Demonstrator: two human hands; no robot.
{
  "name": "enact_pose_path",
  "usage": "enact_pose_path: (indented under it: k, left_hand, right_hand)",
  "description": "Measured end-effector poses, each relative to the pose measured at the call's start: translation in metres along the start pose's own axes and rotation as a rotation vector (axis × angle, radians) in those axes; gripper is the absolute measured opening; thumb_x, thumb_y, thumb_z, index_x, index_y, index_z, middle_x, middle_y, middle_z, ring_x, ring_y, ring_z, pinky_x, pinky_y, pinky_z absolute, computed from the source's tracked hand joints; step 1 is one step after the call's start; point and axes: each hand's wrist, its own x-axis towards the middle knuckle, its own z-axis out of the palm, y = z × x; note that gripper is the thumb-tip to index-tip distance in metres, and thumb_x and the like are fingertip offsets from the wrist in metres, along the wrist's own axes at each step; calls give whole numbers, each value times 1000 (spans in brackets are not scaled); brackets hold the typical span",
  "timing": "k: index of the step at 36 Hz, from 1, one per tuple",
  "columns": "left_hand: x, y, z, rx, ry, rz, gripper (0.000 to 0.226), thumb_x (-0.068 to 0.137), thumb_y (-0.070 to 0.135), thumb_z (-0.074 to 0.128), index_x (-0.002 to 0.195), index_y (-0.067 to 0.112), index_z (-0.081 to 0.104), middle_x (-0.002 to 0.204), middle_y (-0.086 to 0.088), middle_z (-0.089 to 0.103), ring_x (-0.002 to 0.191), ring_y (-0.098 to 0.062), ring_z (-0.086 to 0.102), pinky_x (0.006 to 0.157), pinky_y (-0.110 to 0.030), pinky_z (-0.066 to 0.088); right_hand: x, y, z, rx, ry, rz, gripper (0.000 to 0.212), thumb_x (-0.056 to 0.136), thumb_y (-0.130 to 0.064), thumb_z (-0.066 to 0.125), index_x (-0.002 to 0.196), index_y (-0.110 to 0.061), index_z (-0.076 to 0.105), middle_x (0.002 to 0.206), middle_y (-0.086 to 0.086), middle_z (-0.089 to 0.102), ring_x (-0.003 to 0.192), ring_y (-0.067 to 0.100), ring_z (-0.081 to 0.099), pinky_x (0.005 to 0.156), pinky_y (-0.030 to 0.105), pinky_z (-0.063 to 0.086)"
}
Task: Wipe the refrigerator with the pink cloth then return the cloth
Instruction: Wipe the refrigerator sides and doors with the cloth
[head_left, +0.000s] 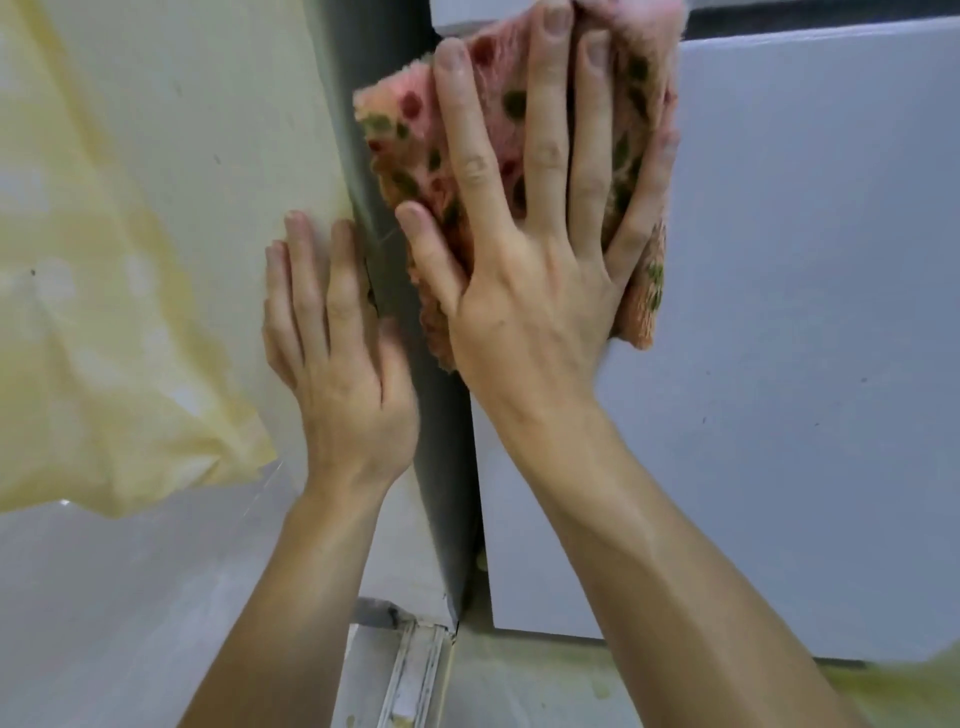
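At twelve o'clock, on the grey refrigerator (805, 260) front, the right hand (530, 291) presses the pink cloth (410, 114) with straight, spread fingers; the frame cuts off the cloth's top. At eight o'clock from it, the left hand (337, 364) lies flat and empty on a pale surface (208, 156), its thumb blurred.

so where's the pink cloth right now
Head view, upper centre: the pink cloth is pressed flat under the right hand against the left edge of the refrigerator.

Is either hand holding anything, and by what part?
Right hand presses the cloth flat on the fridge, palm over its middle; not gripped. Left hand holds nothing.
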Motion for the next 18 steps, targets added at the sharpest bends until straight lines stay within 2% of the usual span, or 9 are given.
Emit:
enact_pose_path:
  k: [3,7,9,13,18]
  left_hand:
    - [1,-6,-1,23,13,26,58,107,12,42,162,8,24,170,-22,19,160,-32,10,129,-48,11]
    - [0,-11,1,64,0,33,67,101,13,44,164,14,20,170,-21,20,159,-39,11,123,-67,16]
    - [1,-13,5,65,-7,26,71,97,12,44,164,13,20,170,-23,20,158,-43,10,123,-70,13]
    - [-3,-22,10,73,-6,12,63,107,30,38,165,15,19,170,-25,17,158,-45,9,124,-70,6]
    - [-9,-26,12,104,-30,11,67,105,40,40,164,16,20,169,-29,17,156,-49,9,122,-69,3]
  right_hand:
    - [5,-2,2,3,36,-16,51,110,-54,41,157,-34,45,165,10,40,155,29,34,126,58,15]
    - [-20,8,6,-1,49,-94,49,110,-46,47,157,-31,45,166,7,36,155,25,32,126,58,18]
    - [-51,17,10,17,23,-142,53,107,-42,55,157,-31,43,166,5,27,157,21,24,127,59,18]
    - [-146,52,14,-11,-129,-305,63,100,-44,65,158,-33,44,174,-1,22,160,17,22,130,55,10]
    - [-217,96,-1,-53,-351,-476,62,102,-43,58,161,-37,38,175,-9,18,160,8,18,132,46,3]
